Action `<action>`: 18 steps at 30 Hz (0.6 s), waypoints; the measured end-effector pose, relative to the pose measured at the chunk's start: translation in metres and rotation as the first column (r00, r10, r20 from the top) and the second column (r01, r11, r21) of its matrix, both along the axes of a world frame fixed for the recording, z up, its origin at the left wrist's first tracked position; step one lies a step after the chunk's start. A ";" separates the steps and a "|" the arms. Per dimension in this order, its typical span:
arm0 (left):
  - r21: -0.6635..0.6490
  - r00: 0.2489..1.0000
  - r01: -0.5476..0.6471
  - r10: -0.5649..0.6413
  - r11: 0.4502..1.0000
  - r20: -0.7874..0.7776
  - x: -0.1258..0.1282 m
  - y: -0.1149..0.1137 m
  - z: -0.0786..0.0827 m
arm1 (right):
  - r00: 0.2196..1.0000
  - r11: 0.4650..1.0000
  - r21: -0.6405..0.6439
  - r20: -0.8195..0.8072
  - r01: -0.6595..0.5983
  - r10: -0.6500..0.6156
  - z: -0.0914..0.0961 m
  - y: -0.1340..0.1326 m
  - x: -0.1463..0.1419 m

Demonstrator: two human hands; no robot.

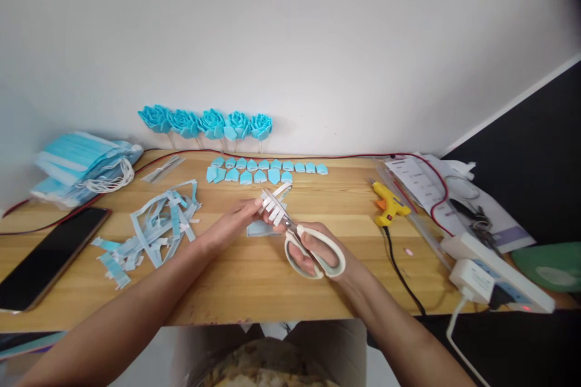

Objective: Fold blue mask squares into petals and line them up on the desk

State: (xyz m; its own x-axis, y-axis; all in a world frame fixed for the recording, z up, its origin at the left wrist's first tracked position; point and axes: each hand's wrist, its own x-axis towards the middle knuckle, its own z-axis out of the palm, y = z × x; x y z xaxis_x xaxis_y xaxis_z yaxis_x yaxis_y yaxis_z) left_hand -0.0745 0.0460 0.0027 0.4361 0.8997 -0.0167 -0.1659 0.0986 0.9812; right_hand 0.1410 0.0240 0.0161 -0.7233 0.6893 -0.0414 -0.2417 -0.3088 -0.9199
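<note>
My right hand grips white-handled scissors, with the blades pointing up and left. My left hand pinches a small white strip piece cut into several short tabs, and the blades meet it. A light blue piece of mask fabric lies on the wooden table just under my hands. Beyond them lie two rows of small folded blue petals.
Blue fabric roses lean on the wall. A heap of cut mask scraps, a stack of face masks and a phone are at left. A yellow glue gun, papers and a power strip are at right.
</note>
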 end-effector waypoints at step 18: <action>0.161 0.932 -0.112 0.160 0.981 -0.325 -0.003 -0.002 0.020 | 0.977 0.988 0.149 0.212 -0.047 0.014 0.003 0.000 -0.002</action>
State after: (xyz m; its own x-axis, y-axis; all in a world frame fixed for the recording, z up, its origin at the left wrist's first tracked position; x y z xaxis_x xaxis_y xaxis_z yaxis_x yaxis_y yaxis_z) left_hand -0.0770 0.0442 0.0225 0.3000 0.9539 -0.0120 0.1718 -0.0416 0.9842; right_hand 0.1395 0.0242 0.0186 -0.7304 0.6770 -0.0904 -0.0310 -0.1652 -0.9858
